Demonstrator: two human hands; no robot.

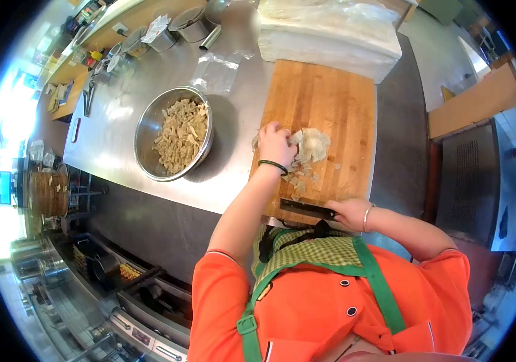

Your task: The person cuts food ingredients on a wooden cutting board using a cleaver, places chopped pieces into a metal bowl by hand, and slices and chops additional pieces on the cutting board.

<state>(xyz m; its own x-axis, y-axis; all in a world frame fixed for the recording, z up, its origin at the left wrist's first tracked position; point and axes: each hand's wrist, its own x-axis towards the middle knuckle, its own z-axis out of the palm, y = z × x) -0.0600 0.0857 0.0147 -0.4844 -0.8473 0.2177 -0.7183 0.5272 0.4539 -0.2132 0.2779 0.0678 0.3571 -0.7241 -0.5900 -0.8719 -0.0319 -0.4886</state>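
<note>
My right hand (350, 213) is closed round the handle of a dark-bladed cleaver (306, 208), held low over the near edge of the wooden cutting board (324, 90). On the board, my left hand (275, 145) has its fingers curled over some pale food pieces, which it partly hides. Against those fingertips lies a pale, flat, thin-looking food piece (314, 145); its exact kind I cannot make out. Small cut scraps (299, 181) are scattered between that piece and the blade. Left of the board, a steel bowl (140, 142) holds a heap of chopped beige pieces (179, 136).
A large white block wrapped in plastic (330, 42) stands at the board's far end. A clear plastic bag (217, 72) lies behind the bowl on the steel table (119, 108). Lidded pots (190, 25) line the back. Fryers (104, 265) are at the lower left.
</note>
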